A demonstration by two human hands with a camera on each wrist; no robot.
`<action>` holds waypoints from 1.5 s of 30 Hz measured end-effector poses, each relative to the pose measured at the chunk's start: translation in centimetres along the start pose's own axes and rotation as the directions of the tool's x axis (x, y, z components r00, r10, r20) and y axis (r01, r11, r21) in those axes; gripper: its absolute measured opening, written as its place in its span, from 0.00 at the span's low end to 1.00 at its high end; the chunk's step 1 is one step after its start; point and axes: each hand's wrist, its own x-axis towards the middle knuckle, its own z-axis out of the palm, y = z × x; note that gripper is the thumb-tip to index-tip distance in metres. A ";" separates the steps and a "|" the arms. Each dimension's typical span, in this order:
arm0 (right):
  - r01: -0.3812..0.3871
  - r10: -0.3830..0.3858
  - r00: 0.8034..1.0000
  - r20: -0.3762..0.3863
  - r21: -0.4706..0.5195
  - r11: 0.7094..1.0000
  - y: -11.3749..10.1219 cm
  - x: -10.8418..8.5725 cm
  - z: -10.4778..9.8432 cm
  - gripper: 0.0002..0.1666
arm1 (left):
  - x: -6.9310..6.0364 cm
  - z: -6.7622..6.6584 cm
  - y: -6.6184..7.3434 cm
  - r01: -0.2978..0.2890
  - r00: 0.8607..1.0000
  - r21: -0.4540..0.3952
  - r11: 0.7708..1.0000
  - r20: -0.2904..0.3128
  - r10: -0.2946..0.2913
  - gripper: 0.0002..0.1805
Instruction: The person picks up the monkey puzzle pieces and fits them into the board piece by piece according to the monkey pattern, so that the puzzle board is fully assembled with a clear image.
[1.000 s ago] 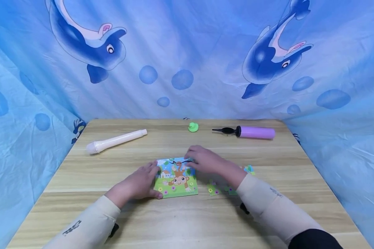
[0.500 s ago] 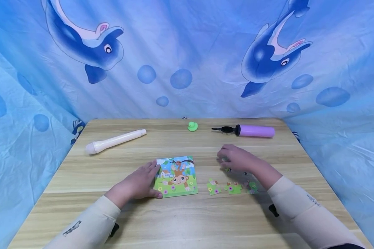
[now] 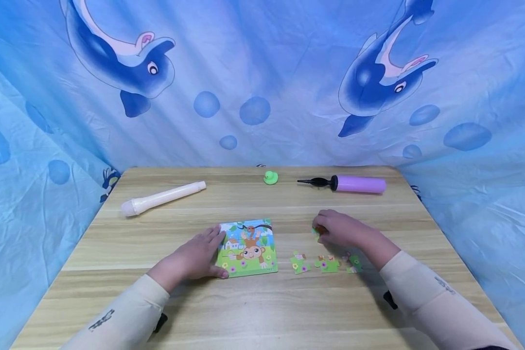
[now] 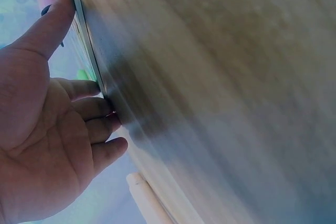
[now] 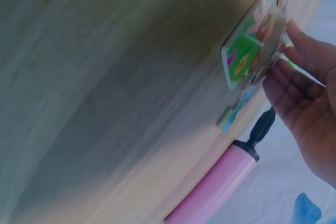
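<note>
The left hand, thumb and fingers spread wide, touches the edge of a thin, four-sided jigsaw board printed with a monkey, just to that hand's right. The right hand pinches a jigsaw piece at its fingertips; on its near side, three flat, knobbed loose pieces lie on the wood-grained table. Beyond it rests a smooth purple cylinder with a black nozzle.

Near left of the monkey puzzle, a cream left sleeve bears a small dark marking. Near right of it, the matching right sleeve has a greyer marking. Black pieces show beneath both.
</note>
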 end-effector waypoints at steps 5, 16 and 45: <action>0.015 -0.015 1.000 0.000 0.005 1.000 -0.8 0.9 0.0 0.22 | 0.0 -0.1 0.0 0.001 1.000 -0.006 1.000 0.001 -0.001 0.60; 0.100 -0.101 0.995 -0.009 -0.041 0.994 -3.3 3.6 -0.3 0.18 | 0.2 0.0 0.0 -0.022 1.000 0.003 1.000 -0.009 0.022 0.60; 0.183 -0.178 0.981 0.079 -0.063 0.981 -15.0 9.5 1.9 0.13 | 0.1 0.1 -0.1 -0.013 1.000 0.000 1.000 0.000 0.013 0.59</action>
